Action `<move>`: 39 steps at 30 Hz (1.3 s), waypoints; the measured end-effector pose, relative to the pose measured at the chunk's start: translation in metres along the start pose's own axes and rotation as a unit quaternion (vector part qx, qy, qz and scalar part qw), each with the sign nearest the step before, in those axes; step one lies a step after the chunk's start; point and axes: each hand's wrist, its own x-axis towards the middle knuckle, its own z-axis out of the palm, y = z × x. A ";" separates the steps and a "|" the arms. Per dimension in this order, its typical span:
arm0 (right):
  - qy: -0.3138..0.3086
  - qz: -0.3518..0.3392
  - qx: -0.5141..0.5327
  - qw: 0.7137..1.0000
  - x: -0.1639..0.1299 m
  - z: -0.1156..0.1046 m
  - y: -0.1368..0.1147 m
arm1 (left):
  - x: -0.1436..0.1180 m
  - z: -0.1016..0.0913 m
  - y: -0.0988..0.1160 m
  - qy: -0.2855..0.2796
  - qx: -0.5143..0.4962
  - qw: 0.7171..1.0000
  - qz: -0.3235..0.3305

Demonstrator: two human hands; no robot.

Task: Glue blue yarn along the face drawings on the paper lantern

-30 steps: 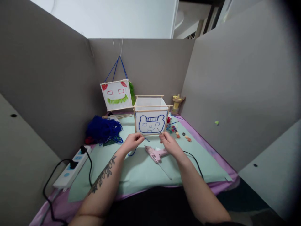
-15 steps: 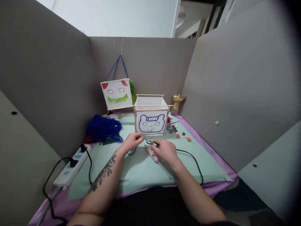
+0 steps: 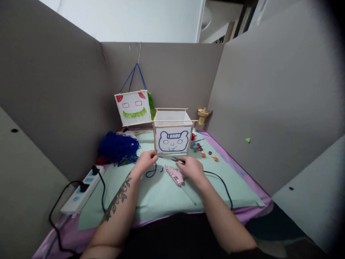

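Note:
My left hand (image 3: 146, 161) pinches the end of a blue cord (image 3: 151, 176), whose loop hangs down to the table. My right hand (image 3: 192, 168) is closed around small scissors (image 3: 176, 159), the blades parted and pointing left. A short blue snippet (image 3: 162, 169) shows between the hands, below the scissors. Under my right hand lies a pink glue gun (image 3: 174, 175) with a glue stick (image 3: 189, 196) out of its back. Just beyond my hands stands a white paper box lantern (image 3: 174, 139) framed with wooden sticks, a blue bear face drawn on its front.
A finished lantern (image 3: 134, 108) hangs at the back left. Below it lies a heap of blue yarn (image 3: 117, 146). A power strip (image 3: 82, 189) sits at the left edge. Small coloured pieces (image 3: 196, 146) lie right of the box. Grey panels (image 3: 167, 72) enclose the table.
The scissors have come away from the cord, and a short blue snippet now shows apart from it. My left hand has moved slightly left with the cord.

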 end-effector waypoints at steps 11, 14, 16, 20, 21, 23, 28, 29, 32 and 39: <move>0.029 0.063 0.053 0.996 0.009 0.000 0.020 | -0.009 0.016 0.002 -0.140 0.091 0.985 0.041; 0.035 0.055 0.089 0.994 0.007 0.002 0.021 | -0.009 0.021 0.001 -0.149 0.111 0.982 0.036; 0.044 0.045 0.150 0.987 0.005 0.004 0.021 | -0.006 0.019 -0.001 -0.122 0.105 0.986 0.033; 0.010 0.027 0.373 0.928 -0.002 0.008 0.016 | 0.001 0.011 0.002 0.044 0.027 0.998 0.045; -0.012 0.031 0.426 0.904 -0.004 0.008 0.013 | 0.002 0.010 0.005 0.084 0.002 0.995 0.055; -0.054 0.048 0.500 0.863 -0.007 0.009 0.006 | 0.001 0.009 0.012 0.141 -0.034 0.986 0.082; -0.068 0.031 0.533 0.843 -0.007 0.010 -0.005 | -0.006 0.016 0.024 0.138 -0.050 0.979 0.142; -0.064 0.025 0.532 0.844 -0.006 0.011 -0.006 | -0.007 0.017 0.025 0.129 -0.047 0.979 0.148; -0.066 0.027 0.531 0.845 -0.005 0.012 -0.007 | -0.009 0.020 0.026 0.113 -0.039 0.980 0.159; -0.072 0.025 0.530 0.845 -0.006 0.010 -0.008 | -0.010 0.022 0.026 0.095 -0.032 0.979 0.176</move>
